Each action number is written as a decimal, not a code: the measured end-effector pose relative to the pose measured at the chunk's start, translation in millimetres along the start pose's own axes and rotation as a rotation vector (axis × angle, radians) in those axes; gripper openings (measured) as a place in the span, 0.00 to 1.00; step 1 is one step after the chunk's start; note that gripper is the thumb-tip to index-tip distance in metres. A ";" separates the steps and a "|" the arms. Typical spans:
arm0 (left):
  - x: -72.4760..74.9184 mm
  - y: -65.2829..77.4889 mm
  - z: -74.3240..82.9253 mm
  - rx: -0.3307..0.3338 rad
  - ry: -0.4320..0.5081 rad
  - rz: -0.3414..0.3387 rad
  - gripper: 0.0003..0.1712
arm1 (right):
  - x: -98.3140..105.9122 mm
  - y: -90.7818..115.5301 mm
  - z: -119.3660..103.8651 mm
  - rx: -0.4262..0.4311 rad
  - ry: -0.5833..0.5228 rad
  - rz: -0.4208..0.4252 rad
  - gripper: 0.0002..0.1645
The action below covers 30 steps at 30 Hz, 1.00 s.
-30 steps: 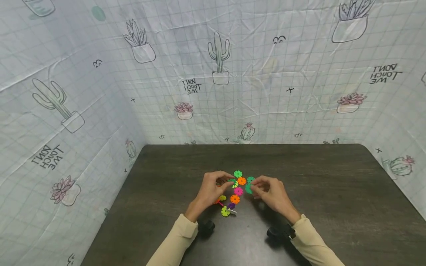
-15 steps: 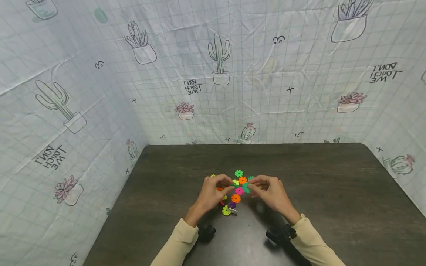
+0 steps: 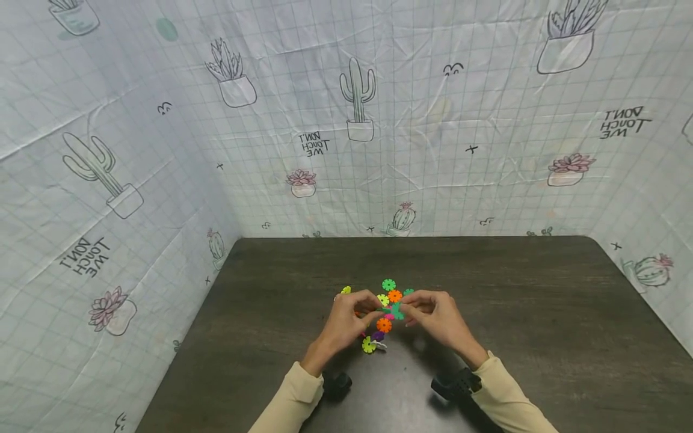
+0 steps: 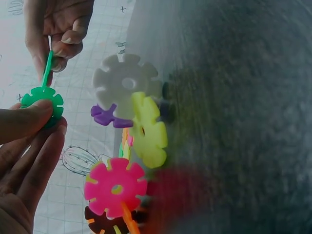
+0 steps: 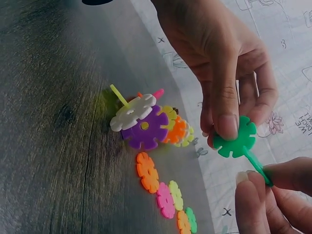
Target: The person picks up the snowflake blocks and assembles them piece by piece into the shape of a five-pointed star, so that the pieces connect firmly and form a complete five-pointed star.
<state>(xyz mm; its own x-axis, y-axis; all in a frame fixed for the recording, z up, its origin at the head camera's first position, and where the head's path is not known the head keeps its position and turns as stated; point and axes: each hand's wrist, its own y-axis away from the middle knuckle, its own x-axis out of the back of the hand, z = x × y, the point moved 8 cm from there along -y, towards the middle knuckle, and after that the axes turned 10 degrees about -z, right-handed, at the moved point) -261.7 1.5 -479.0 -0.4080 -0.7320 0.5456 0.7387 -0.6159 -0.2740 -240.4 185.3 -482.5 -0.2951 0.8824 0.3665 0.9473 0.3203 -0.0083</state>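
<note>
My left hand (image 3: 346, 319) pinches a green notched disc (image 5: 238, 139) between thumb and fingers, its flat face toward the wrist cameras. My right hand (image 3: 444, 319) pinches another green notched disc (image 3: 397, 311), which shows edge-on as a thin strip in both wrist views. The discs meet at their edges, roughly at right angles to one another. Below the hands on the table lie orange (image 3: 384, 325), pink (image 5: 165, 200), yellow-green (image 3: 382, 299) and bright green (image 3: 388, 284) discs. In the right wrist view, a cluster of joined discs includes a purple one (image 5: 146, 131) and a white one (image 5: 131, 113).
The dark wooden table (image 3: 514, 288) is backed by a cactus-print cloth (image 3: 417, 132). At the left hand's side are more pieces, with a yellow disc (image 3: 345, 290) showing past the fingers. Black wrist cameras (image 3: 455, 383) hang low over the table.
Both hands have come closer together. The right hand's green disc has moved left to meet the left hand's disc. The head view has shifted slightly.
</note>
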 end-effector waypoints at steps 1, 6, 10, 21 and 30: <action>-0.7 0.1 0.5 0.002 -0.002 -0.005 0.05 | -0.6 -0.2 0.7 -0.002 -0.001 -0.002 0.12; -2.8 0.3 3.0 -0.003 -0.017 -0.013 0.04 | -3.0 -0.5 1.5 0.007 0.000 -0.014 0.11; -2.4 0.9 4.8 -0.016 -0.025 -0.004 0.04 | -4.0 1.0 -1.4 0.022 0.004 -0.024 0.12; -1.0 4.3 10.4 -0.071 -0.046 0.019 0.05 | -4.0 1.4 -2.6 0.005 -0.017 -0.033 0.14; 2.0 7.2 21.8 -0.212 -0.144 0.063 0.03 | -3.7 4.0 -9.1 0.035 0.002 -0.040 0.13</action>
<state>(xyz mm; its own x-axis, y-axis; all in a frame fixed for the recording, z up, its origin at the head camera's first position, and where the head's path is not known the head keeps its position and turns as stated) -245.5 1.9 -462.7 -0.2728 -0.7313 0.6251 0.6253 -0.6285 -0.4625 -234.4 180.2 -475.4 -0.3327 0.8679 0.3689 0.9297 0.3673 -0.0258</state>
